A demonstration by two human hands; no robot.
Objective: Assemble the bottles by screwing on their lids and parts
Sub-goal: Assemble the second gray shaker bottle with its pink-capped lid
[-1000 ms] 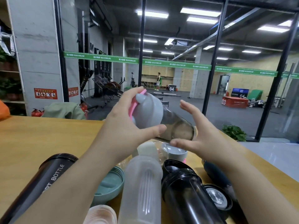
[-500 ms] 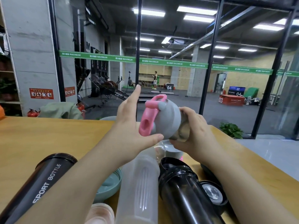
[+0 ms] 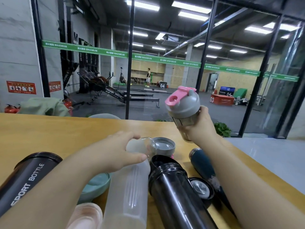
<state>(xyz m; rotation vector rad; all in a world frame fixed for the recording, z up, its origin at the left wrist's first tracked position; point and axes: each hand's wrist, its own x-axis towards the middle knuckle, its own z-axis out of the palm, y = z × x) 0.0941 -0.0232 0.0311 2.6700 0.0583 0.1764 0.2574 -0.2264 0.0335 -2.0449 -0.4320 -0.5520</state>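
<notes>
Shaker bottle (image 3: 184, 119): smoky translucent cylinder, matte grey domed lid (image 3: 184, 104) seated on top, glossy pink flip cap; held upright, slightly tilted, above the worktop's far right.
Right hand (image 3: 199, 126): fingers curled round the shaker bottle's lower body, forearm rising from the lower right.
Left hand (image 3: 120, 149): palm down, fingers and thumb loosely spread over a clear domed cap (image 3: 145, 146); whether it touches the cap cannot be told.
Frosted bottle (image 3: 128, 192): milky plastic, ribbed, lying down.
Black bottle (image 3: 175, 192): glossy, open-mouthed, lying beside the frosted bottle.
Grey threaded lid (image 3: 165, 145): upturned, near the cap.
Worktop (image 3: 49, 133): smooth yellow wood.
</notes>
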